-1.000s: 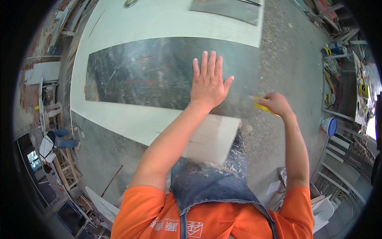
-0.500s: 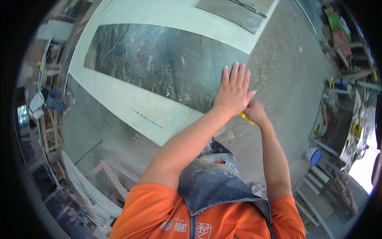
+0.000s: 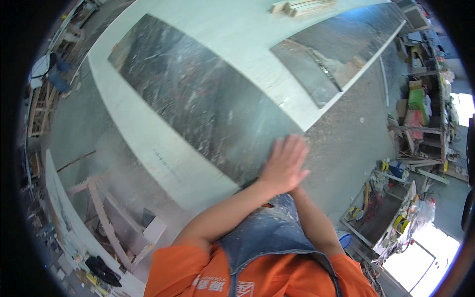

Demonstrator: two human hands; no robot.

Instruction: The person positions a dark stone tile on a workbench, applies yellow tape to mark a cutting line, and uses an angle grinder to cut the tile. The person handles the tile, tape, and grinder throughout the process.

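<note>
Panel point(image 3: 200, 101) lies seemingly flat; lengthwise toward lower right.

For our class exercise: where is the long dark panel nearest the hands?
In the head view, the long dark panel lies mostly left of centre on the white board, its near end at the left hand.

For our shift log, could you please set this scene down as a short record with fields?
Dark panel: lies on a white board
Left hand: fingers outstretched, at that panel's near end; contact unclear
Right hand: hidden by the left; forearm visible
Second panel: grey, on the same board, bearing a dark strip
Wooden strips: pale
Clothing: orange shirt, dark blue apron
</note>
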